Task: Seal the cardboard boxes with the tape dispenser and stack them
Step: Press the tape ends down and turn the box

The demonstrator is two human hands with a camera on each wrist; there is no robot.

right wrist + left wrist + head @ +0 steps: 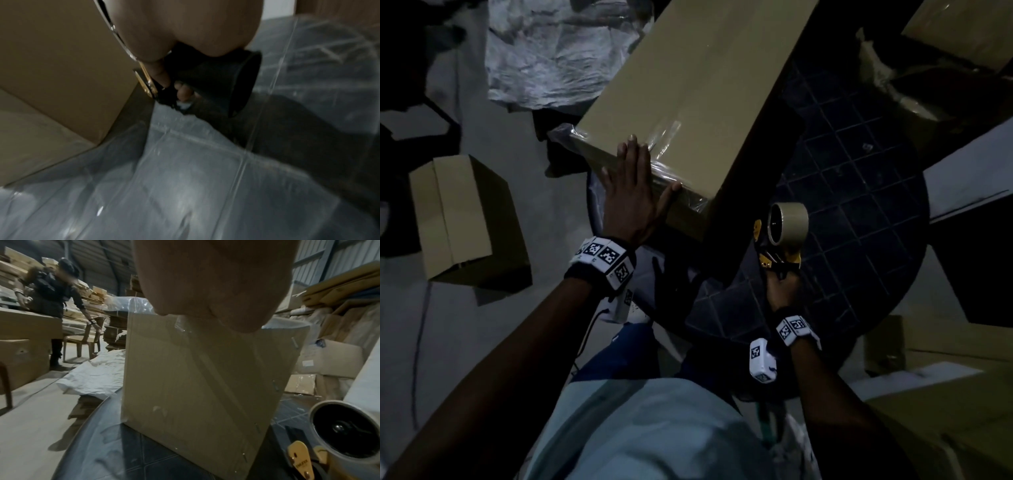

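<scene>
Cardboard box (688,113) lies at 12 o'clock under your flat left hand (633,192); your right hand (784,287) grips the tape dispenser (784,236) at 3 o'clock. Wrinkled tape may lift unless pressed.

Dim head view, deep shadows, right wrist view motion-blurred, wide-angle bending at edges

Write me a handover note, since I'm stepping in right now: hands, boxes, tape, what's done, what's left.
Left hand: flat, fingers straight, pressing the clear tape over the near top edge of the long cardboard box on the round table.
Right hand: grips the tape dispenser, held clear of the box.
Done: tape runs along this box's top and over its end.
Left: stack it; the small box on the floor is not stacked either.
</scene>
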